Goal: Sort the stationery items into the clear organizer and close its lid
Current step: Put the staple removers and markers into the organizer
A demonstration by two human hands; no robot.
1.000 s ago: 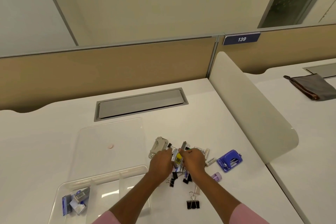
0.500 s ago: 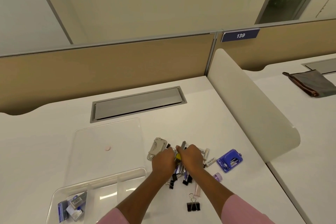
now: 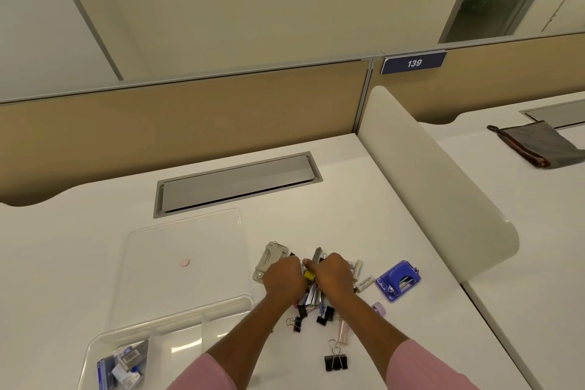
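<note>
Both grips are curled together over the stationery pile (image 3: 311, 298): left hand (image 3: 282, 279) and right hand (image 3: 335, 275) bunch silver staplers, what each clamps hidden. Clear organizer (image 3: 104, 345) lies left of the pile, nearer the left hand, lid (image 3: 183, 231) open behind it.

Counted items: four black binder clips (image 3: 336, 361), one blue hole punch (image 3: 398, 280), one clear organizer (image 3: 95, 348), two hands (image 3: 285, 277).

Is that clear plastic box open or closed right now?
Open. The lid lies flat on the desk behind the clear organizer, and small packets show in one compartment.
</note>
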